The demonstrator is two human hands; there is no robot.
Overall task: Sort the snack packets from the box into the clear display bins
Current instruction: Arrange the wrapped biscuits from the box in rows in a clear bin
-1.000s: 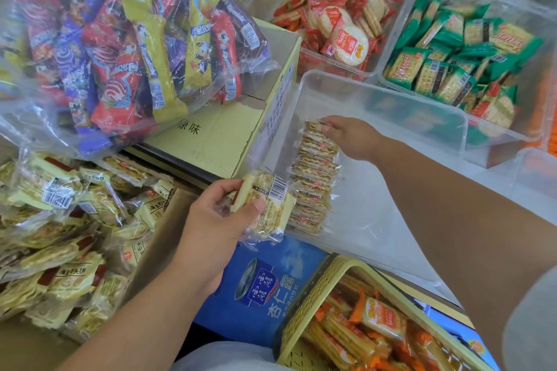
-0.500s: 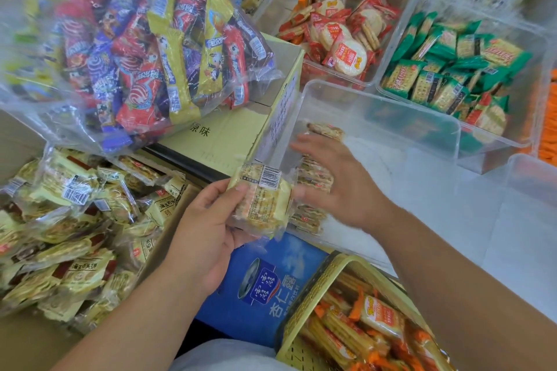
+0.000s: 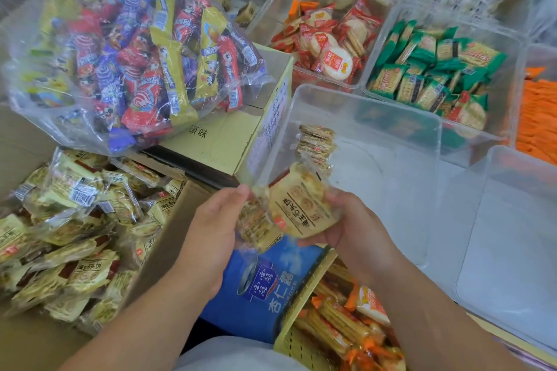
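Both hands are busy mid-frame. The left hand (image 3: 217, 235) has its fingers curled round a small stack of packets (image 3: 256, 226), seen edge-on. The right hand (image 3: 352, 229) cups a face-up packet (image 3: 301, 208) from underneath, long axis running up the frame with a slight lean left. Just above the fingers is the clear bin (image 3: 370, 105), with a row of packets (image 3: 316, 141) standing on edge down its left side, pretty much in line with the held one. The right hand looks nearer to me. The box (image 3: 180, 211) is lower left.
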